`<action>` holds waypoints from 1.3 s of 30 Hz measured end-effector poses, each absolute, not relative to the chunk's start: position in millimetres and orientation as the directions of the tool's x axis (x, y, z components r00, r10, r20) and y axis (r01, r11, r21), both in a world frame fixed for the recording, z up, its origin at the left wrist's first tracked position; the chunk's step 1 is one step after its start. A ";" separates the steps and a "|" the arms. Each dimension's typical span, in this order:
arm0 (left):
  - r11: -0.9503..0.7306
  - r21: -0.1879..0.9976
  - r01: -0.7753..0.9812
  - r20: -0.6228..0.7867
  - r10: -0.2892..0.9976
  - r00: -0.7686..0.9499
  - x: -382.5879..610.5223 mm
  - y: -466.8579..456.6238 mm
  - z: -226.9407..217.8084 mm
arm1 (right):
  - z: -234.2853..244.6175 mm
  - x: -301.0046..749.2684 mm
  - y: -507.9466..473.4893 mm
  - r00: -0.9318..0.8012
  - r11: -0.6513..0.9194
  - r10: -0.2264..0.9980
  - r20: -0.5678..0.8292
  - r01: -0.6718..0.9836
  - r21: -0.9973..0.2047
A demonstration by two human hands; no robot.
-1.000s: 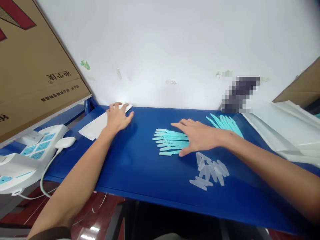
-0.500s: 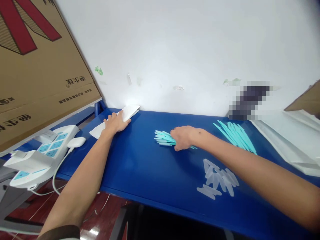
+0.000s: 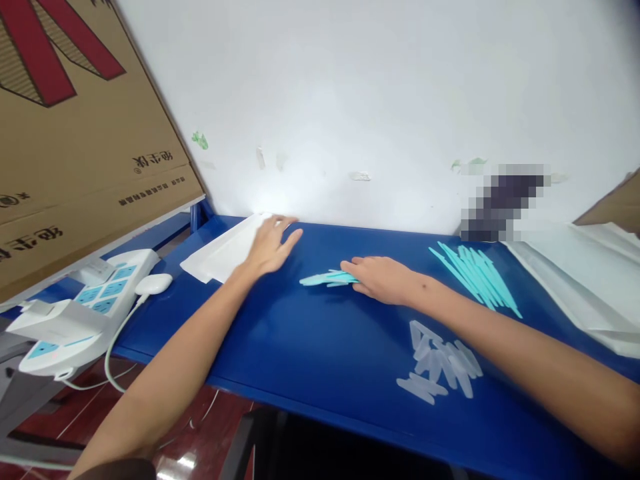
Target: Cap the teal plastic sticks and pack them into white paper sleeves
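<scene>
My right hand is closed around a bunch of slim turquoise plastic sticks over the middle of the blue table. Their left ends poke out past the fingers; the rest is hidden in the grip. At the far left of the table, my left hand has its fingers spread at the right side of a flat white paper-like sheet. It grips nothing, and I cannot tell whether it touches the sheet. More turquoise sticks lie in a pile behind my right forearm. Several translucent, flat, narrow pieces are scattered in front of it.
On the left, a white power strip with plugs and a cable stands beside a large cardboard box. A pale wall closes off the table's back. White sheeting lies at the right, near a blurred dark patch.
My left hand has moved right and opened off the white sheet, which now lies flatter and wider. The turquoise bunch has gathered more tightly in my right hand, its ends pointing left.
</scene>
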State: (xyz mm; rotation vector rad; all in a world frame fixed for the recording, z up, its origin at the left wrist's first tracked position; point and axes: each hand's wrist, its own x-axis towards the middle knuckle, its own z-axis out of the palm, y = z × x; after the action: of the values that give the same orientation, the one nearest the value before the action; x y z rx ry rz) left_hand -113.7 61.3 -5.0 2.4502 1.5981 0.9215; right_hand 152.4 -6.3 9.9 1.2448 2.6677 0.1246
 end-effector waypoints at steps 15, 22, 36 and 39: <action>-0.171 0.954 -0.244 0.216 0.961 0.170 -27.1 30.8 -4.8 | 1.0 171.8 -1.7 -0.580 0.580 0.814 0.020 0.815 0.016; -0.190 0.951 -0.246 0.260 0.920 0.294 21.8 31.0 16.5 | 7.9 166.0 3.6 -0.427 0.414 0.904 -0.008 0.882 -0.227; -0.167 0.189 0.968 0.262 0.958 0.114 -116.8 75.7 28.3 | -5.4 185.6 8.4 0.204 0.361 0.872 0.445 0.346 -0.866; 0.043 0.022 0.999 0.063 0.997 -0.045 -157.6 86.5 9.5 | -19.0 192.2 14.9 0.255 0.273 0.893 0.371 0.348 -0.897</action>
State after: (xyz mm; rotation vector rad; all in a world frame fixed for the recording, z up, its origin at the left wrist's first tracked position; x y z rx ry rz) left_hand -157.6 86.5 9.5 2.1921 2.2912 0.0945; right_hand 192.2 14.9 -19.0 2.9202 2.9619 -1.2675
